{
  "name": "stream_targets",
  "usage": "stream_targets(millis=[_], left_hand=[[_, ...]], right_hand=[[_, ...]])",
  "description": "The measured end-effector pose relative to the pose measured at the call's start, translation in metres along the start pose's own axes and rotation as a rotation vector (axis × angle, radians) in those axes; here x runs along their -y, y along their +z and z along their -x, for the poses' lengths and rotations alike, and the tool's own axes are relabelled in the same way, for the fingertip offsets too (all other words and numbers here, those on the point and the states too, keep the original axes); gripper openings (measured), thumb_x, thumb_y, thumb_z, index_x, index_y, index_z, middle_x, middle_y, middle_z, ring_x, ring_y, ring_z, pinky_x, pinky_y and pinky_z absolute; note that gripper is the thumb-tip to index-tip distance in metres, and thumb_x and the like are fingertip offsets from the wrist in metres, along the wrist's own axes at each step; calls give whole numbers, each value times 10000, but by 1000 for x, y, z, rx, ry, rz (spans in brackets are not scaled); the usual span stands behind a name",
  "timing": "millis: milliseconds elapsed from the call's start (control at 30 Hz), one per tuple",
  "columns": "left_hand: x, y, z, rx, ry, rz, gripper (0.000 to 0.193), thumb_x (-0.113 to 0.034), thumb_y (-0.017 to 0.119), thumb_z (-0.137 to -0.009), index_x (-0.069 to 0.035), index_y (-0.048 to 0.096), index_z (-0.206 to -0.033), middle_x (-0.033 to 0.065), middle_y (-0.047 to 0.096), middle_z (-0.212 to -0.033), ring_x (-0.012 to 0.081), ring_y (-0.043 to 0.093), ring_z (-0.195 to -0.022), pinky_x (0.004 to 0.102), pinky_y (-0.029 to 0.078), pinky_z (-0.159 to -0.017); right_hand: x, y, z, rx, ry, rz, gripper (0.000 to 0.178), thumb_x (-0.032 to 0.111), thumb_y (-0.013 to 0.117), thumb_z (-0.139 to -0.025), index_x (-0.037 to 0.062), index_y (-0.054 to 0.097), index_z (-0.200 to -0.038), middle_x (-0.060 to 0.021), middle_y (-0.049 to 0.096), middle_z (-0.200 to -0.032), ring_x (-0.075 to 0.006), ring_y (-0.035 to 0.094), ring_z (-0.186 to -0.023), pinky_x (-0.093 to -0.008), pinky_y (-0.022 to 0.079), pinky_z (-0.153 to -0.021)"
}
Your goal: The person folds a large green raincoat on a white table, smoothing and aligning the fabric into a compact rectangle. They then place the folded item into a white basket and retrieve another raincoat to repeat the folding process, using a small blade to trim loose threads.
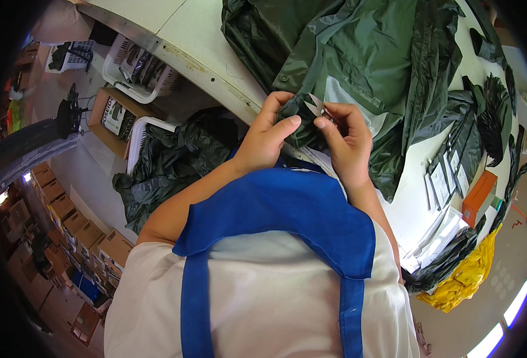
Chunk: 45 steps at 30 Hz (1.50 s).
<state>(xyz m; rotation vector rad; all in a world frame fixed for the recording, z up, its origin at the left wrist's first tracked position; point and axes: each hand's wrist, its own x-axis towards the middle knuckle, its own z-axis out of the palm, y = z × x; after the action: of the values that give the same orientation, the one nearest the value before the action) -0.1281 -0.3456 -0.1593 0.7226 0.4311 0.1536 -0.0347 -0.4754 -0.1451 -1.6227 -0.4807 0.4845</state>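
Note:
A dark green rain jacket (365,59) with a shiny surface lies spread over the white table in front of me. My left hand (269,131) pinches a folded edge of it between thumb and fingers. Close beside, my right hand (347,137) grips small metal thread snips (316,106), their pointed blades apart and touching or nearly touching the held edge. A pale mesh lining patch (344,98) shows behind the right fingers. How the snips sit inside the palm is hidden.
The white table (198,42) has a metal-trimmed edge on the left. Below it stand a white basket of dark green garments (174,161) and a cardboard box (117,119). To the right lie tags (445,176), an orange box (479,197) and a yellow garment (463,274).

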Motion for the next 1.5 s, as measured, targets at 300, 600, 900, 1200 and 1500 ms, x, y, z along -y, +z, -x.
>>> stream_targets(millis=[300,600,900,1200,1500], left_hand=[[-3,3,3,-44,310,-735,344,-98,555,-877,-37,447,-1198,113,601,-1010,178,584,-927,312,452,-844],[-4,7,5,-42,381,-889,340,-93,566,-857,-47,467,-1179,137,606,-1003,253,607,-918,334,458,-843],[0,-1,-6,444,509,-1065,608,-321,643,-838,3,457,-1317,219,497,-1223,350,476,-1161,398,362,-1017],[-28,-82,-75,-400,440,-1082,648,-252,699,-816,-61,382,-1348,152,390,-1262,228,468,-1076,315,476,-805],[-34,-49,-187,-470,252,-1382,854,-304,734,-724,-49,287,-1406,229,374,-1351,356,425,-1201,415,397,-975]], right_hand=[[15,-3,-7,36,-17,200,254,87,730,-802,-16,618,-1006,-47,636,-805,-76,542,-686,-219,462,-624],[17,-6,-6,35,69,11,225,104,716,-828,-15,609,-986,-26,613,-834,-64,540,-746,-208,448,-681],[14,-14,-11,40,268,-108,449,80,706,-813,-33,462,-1172,-69,611,-915,-79,556,-838,-201,445,-730],[-4,-144,30,1,414,138,219,-22,543,-815,16,556,-1030,72,504,-843,-13,451,-747,-153,342,-663],[-39,-215,137,27,599,877,179,52,582,-759,34,546,-933,-122,575,-681,-184,536,-610,-309,435,-595]])
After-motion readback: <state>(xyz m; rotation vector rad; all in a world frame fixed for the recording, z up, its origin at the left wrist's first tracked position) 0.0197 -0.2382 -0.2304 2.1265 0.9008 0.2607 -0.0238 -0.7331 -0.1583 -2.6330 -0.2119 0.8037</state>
